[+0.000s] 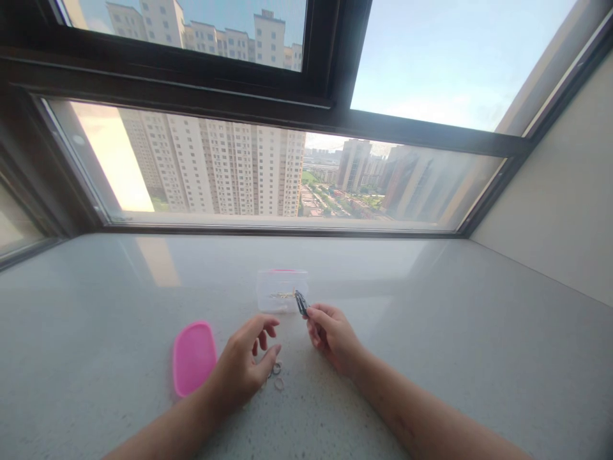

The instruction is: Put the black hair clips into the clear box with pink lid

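Between the thumb and fingers of my right hand (pixel 332 333) is a small, dark, shiny elongated clip-like piece (pixel 301 303), its exact kind too small to make out. It is held at the right edge of a clear plastic pouch (pixel 268 281) with a pink line along its top. Small gold and silver metal pieces (pixel 282 295) show at the pouch; I cannot tell if they lie inside it. My left hand (pixel 246 354) is open, thumb and fingers apart with nothing between them. Several small metal rings (pixel 279 383) lie by its thumb, partly hidden by the hand.
A pink, rounded shallow tray or lid (pixel 194 358) lies left of my left hand, beside the forearm. The pale speckled sill (pixel 454 345) extends to a dark window frame (pixel 287 231) at the back. A white wall (pixel 565 191) bounds the right side.
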Tool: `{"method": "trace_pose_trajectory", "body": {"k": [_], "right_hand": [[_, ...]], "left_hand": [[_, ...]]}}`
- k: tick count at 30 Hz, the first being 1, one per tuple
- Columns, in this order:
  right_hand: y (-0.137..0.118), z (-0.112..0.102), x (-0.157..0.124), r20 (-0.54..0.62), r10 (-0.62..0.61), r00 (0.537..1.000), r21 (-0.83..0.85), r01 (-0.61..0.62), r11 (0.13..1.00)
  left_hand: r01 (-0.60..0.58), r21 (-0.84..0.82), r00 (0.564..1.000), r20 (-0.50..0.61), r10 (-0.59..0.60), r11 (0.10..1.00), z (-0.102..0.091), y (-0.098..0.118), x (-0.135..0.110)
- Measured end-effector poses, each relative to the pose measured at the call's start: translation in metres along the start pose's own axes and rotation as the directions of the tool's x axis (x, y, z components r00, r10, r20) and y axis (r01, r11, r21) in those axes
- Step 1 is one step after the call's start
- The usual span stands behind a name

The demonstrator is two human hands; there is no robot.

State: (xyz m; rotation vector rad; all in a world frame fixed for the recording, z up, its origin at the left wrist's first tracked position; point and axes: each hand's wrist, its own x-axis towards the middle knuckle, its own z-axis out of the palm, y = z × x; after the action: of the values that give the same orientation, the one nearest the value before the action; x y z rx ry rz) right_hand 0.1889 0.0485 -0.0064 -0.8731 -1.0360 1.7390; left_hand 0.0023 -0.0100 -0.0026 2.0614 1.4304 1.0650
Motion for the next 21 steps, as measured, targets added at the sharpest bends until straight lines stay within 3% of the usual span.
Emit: {"method": "trace_pose_trajectory", "body": {"k": [8,14,18,21], "right_hand": [[0.0015,-0.003,0.0019,0.035,-0.015,0.999,0.014,0.015,1.0],[-0.0033,-0.0035,-0.0029,0.089,-0.01,0.996,0.026,0.008,1.0],[-0.0027,-0.0033,-0.0044,0.115,-0.025,0.993,-0.071,0.033,0.997],[0.0023,-0.0021,-0.0067,0.184,-0.06,0.981,-0.251,0.106,0.962]], "left_hand": [[0.001,-0.025,1.0,-0.013,-0.001,1.0,0.0,0.0017,0.0001],[0.088,-0.109,0.994,-0.053,-0.094,0.99,-0.004,0.0062,0.0012],[0.111,-0.154,0.989,-0.08,-0.125,0.982,-0.0046,0.0053,0.0005],[0.159,-0.228,0.978,-0.096,-0.185,0.961,-0.009,0.008,0.0054]]}}
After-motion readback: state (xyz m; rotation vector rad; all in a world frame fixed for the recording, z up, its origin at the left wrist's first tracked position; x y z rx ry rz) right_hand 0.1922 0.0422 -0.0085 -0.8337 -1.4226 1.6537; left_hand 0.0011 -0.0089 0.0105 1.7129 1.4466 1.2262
